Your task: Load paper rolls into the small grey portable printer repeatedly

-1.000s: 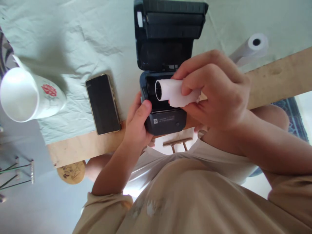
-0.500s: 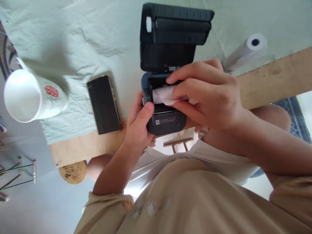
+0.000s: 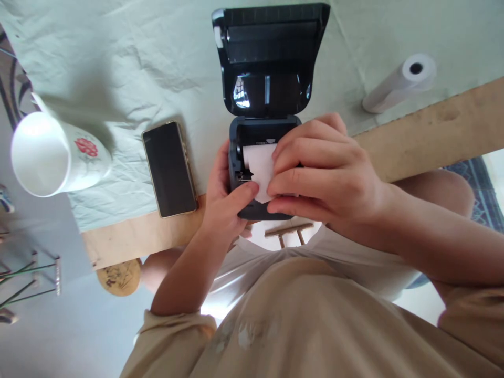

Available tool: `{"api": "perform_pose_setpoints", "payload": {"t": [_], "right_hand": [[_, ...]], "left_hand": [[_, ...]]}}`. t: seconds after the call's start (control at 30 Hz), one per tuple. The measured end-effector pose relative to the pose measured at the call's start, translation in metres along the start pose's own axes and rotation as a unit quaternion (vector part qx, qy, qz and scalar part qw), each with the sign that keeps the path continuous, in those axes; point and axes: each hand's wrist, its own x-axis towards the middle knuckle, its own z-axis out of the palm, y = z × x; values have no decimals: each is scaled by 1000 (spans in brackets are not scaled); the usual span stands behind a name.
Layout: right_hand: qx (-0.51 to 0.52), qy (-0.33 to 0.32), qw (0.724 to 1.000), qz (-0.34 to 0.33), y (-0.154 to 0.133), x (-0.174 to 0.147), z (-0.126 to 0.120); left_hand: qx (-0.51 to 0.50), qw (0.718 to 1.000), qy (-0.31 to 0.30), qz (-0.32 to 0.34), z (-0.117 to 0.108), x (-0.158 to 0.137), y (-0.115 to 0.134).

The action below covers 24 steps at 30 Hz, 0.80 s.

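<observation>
A small dark label printer [image 3: 264,211] sits at the table's front edge with its lid [image 3: 271,58] swung up and back. Inside its bay lies a white paper roll [image 3: 260,157], its loose end drawn out over the printer's front edge. My left hand [image 3: 225,202] grips the printer's left side, the thumb on top at the paper's edge. The fingers of my right hand [image 3: 323,168] pinch the loose paper on its right side and hide the right part of the bay.
Left of the printer lie a black phone [image 3: 170,169] and a white cup with a red flower [image 3: 59,152]. At the right stands another white paper roll [image 3: 399,84]. A green cloth [image 3: 157,52] covers the table behind its bare wooden edge [image 3: 437,126]. A round stool [image 3: 118,276] is below.
The paper's end has been pulled toward me over the printer's front. My right hand has moved left and down with it. The lid has tipped further back.
</observation>
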Motion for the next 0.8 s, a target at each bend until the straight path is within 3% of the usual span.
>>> {"api": "perform_pose_setpoints", "payload": {"t": [0.13,0.33,0.5,0.63,0.7,0.8], "right_hand": [[6,13,1000,-16,6,-1,1],[-16,2,1000,12,2,0,7],[19,112,994,13,2,1,8],[-18,190,977,92,5,2,1],[-37,173,972,158,5,3,-3],[57,127,969,202,1,5,-7]], "left_hand": [[-12,1000,0,9,-2,1,-2],[-11,1000,-4,29,-2,2,-7],[5,999,28,-16,3,-4,1],[26,998,33,-45,3,-6,5],[36,998,25,-48,2,-5,4],[44,998,31,-41,-1,-3,2]]}}
